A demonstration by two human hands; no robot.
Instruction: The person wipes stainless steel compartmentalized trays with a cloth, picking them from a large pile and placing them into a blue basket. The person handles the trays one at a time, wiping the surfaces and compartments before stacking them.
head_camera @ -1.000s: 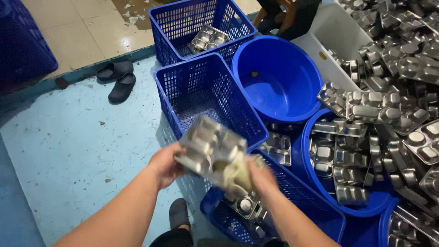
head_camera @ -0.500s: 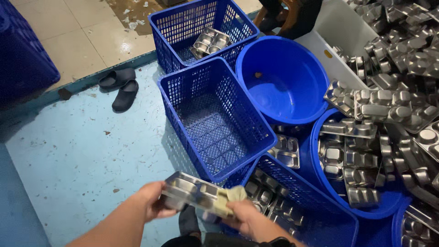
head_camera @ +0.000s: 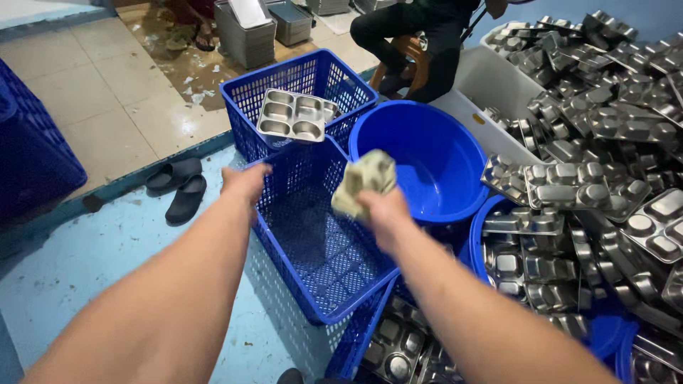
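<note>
Blue floor, slippers (head_camera: 176,186), empty crate (head_camera: 313,235); right fingers (head_camera: 370,203) clutching cloth (head_camera: 364,181), left hand (head_camera: 245,181) unclear.

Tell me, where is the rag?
The rag is bunched in the right hand, near the middle of the head view, above the near blue crate and just left of the round blue tub.

Wet blue floor (head_camera: 92,284), black slippers (head_camera: 178,188), blue crates (head_camera: 313,242), blue basin (head_camera: 427,160), steel tray heap (head_camera: 590,163)
</note>
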